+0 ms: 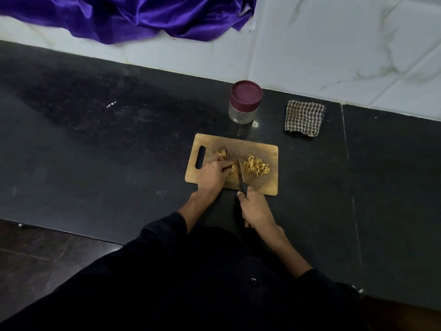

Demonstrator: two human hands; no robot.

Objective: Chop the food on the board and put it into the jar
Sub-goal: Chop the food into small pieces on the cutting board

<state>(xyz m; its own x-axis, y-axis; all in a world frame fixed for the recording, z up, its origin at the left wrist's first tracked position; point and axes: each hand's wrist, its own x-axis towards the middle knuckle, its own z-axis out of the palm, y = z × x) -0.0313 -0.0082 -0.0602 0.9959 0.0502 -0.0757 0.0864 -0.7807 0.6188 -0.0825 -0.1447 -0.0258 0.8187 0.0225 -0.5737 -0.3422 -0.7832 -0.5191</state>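
A wooden chopping board [262,182] lies on the black counter. A heap of chopped yellow pieces [257,166] sits on its right half. A few uncut pieces [222,153] lie near its middle. My left hand [213,174] holds a yellow piece [234,167] down on the board with curled fingers. My right hand [256,209] grips the dark handle of a knife [241,174], whose blade stands right beside that piece. A glass jar [243,113] with a maroon lid [246,93] on it stands behind the board.
A folded checked cloth [304,118] lies to the right of the jar. Purple satin fabric [133,17] hangs over the white tiled wall [334,48] at the back. The black counter [95,139] stretches wide to the left; its front edge is near my body.
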